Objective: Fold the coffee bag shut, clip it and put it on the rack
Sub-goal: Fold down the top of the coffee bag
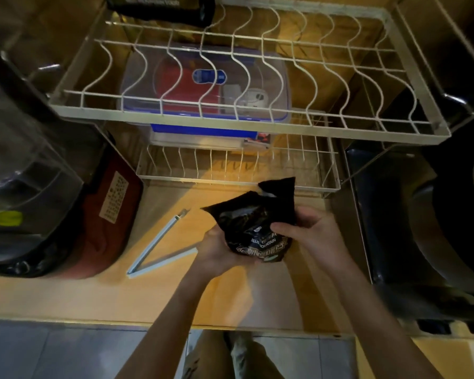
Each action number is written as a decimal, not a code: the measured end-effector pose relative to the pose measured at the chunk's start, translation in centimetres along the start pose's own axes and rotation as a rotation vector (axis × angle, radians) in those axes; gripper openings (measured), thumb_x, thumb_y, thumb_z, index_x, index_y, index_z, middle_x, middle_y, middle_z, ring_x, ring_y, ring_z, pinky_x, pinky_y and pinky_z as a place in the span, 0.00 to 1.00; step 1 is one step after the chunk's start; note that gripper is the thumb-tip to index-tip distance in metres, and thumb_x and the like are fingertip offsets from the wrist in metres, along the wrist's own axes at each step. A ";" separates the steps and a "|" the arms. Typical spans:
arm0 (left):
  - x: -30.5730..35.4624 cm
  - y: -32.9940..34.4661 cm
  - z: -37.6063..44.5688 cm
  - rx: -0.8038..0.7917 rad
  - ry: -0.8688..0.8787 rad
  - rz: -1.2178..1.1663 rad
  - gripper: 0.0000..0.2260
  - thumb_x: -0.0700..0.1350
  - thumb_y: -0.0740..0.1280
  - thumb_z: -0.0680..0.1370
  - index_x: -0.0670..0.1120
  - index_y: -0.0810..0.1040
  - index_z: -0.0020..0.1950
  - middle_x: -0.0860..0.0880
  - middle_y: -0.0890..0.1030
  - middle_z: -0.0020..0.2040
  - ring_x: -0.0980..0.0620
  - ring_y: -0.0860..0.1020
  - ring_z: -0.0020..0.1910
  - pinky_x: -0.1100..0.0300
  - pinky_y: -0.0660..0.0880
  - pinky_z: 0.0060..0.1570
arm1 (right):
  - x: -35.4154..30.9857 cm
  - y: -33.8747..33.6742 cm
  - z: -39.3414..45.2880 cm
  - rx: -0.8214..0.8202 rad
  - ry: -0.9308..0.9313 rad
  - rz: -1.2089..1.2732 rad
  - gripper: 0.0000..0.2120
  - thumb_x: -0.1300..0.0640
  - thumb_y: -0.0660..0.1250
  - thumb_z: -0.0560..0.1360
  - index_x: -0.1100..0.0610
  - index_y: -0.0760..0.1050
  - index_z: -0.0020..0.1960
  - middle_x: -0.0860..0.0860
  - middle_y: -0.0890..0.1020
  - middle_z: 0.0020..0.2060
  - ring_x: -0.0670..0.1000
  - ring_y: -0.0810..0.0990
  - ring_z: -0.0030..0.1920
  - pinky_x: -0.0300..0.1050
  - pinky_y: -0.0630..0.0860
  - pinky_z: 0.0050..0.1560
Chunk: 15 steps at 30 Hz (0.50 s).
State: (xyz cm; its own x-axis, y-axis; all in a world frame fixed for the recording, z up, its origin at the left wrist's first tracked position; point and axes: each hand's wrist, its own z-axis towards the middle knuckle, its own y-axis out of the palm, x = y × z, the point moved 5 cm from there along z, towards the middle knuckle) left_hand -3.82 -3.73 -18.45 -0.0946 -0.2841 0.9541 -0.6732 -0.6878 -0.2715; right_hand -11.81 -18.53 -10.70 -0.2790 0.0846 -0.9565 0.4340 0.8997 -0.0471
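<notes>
A black coffee bag (257,217) with pale lettering is held above the wooden counter, its top open and crumpled. My left hand (216,253) cups its lower left side from beneath. My right hand (307,233) grips its right side, thumb across the front. A long pale-blue bag clip (159,242) lies open in a V on the counter to the left of the bag, apart from both hands. The white wire rack (246,124) stands behind the bag, with an upper tier and a lower tier (230,181).
A clear lidded box (203,86) with blue clasps sits under the upper tier. A red padded item (104,222) and a clear appliance (17,160) stand on the left. A dark pan and tray (422,214) fill the right. The counter's front edge (175,324) lies near me.
</notes>
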 end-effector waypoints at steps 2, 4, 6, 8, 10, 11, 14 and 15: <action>0.5 0.0 0.2 0.063 -0.001 0.012 0.36 0.45 0.82 0.52 0.46 0.73 0.56 0.57 0.78 0.49 0.65 0.76 0.50 0.75 0.70 0.47 | -2.3 -0.5 -0.9 0.075 -0.157 -0.198 0.27 0.64 0.74 0.63 0.54 0.72 0.60 0.44 0.80 0.53 0.43 0.77 0.56 0.34 0.75 0.54; 1.1 0.0 0.3 0.125 -0.017 0.075 0.38 0.51 0.81 0.50 0.47 0.73 0.58 0.56 0.78 0.49 0.61 0.76 0.50 0.73 0.71 0.46 | -5.5 -0.3 -2.2 0.209 -0.371 -0.424 0.28 0.58 0.74 0.65 0.53 0.69 0.63 0.45 0.76 0.58 0.44 0.74 0.59 0.39 0.72 0.59; 2.2 0.0 0.1 0.198 -0.016 0.220 0.40 0.56 0.79 0.50 0.47 0.72 0.59 0.52 0.80 0.51 0.55 0.76 0.50 0.63 0.73 0.48 | -8.8 0.4 -3.9 0.395 -0.607 -0.706 0.19 0.57 0.69 0.69 0.56 0.72 0.59 0.47 0.75 0.56 0.50 0.73 0.58 0.41 0.68 0.61; 3.2 0.1 0.0 0.252 0.020 0.320 0.39 0.59 0.75 0.52 0.45 0.72 0.60 0.46 0.81 0.51 0.48 0.78 0.49 0.54 0.76 0.47 | -11.6 1.6 -5.5 0.535 -0.859 -0.910 0.12 0.61 0.67 0.71 0.61 0.76 0.54 0.52 0.77 0.53 0.55 0.74 0.56 0.42 0.66 0.62; 3.8 0.3 -0.2 0.268 0.057 0.318 0.36 0.58 0.72 0.56 0.43 0.72 0.60 0.43 0.80 0.49 0.45 0.78 0.47 0.57 0.75 0.43 | -13.1 3.2 -6.0 0.412 -0.963 -0.913 0.09 0.63 0.67 0.71 0.62 0.78 0.50 0.56 0.81 0.49 0.54 0.76 0.53 0.48 0.71 0.59; 3.9 0.5 -0.2 0.266 0.074 0.346 0.34 0.59 0.68 0.58 0.42 0.73 0.59 0.42 0.80 0.48 0.44 0.78 0.45 0.59 0.72 0.41 | -13.3 4.4 -5.6 0.255 -0.940 -0.924 0.08 0.63 0.66 0.71 0.61 0.79 0.49 0.56 0.82 0.47 0.52 0.78 0.52 0.48 0.73 0.57; 4.2 1.0 0.0 0.216 0.115 0.489 0.31 0.60 0.58 0.62 0.39 0.75 0.55 0.39 0.81 0.46 0.40 0.78 0.45 0.62 0.62 0.37 | -12.4 8.6 -3.5 -0.115 -0.876 -1.204 0.06 0.67 0.70 0.63 0.63 0.80 0.40 0.57 0.84 0.37 0.57 0.81 0.40 0.54 0.79 0.43; 4.5 1.2 -0.1 0.209 0.135 0.511 0.29 0.59 0.57 0.62 0.38 0.76 0.52 0.37 0.81 0.44 0.38 0.79 0.43 0.61 0.60 0.36 | -12.1 9.9 -2.9 -0.205 -0.865 -1.335 0.06 0.69 0.72 0.61 0.63 0.79 0.37 0.58 0.83 0.34 0.59 0.81 0.37 0.53 0.79 0.38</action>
State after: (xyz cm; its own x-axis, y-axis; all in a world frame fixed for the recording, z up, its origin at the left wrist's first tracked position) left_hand -5.07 -5.77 -14.45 -0.4720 -0.5371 0.6991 -0.3596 -0.6068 -0.7089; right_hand -6.61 -9.38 1.20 0.2301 -0.9638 -0.1349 0.1522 0.1726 -0.9732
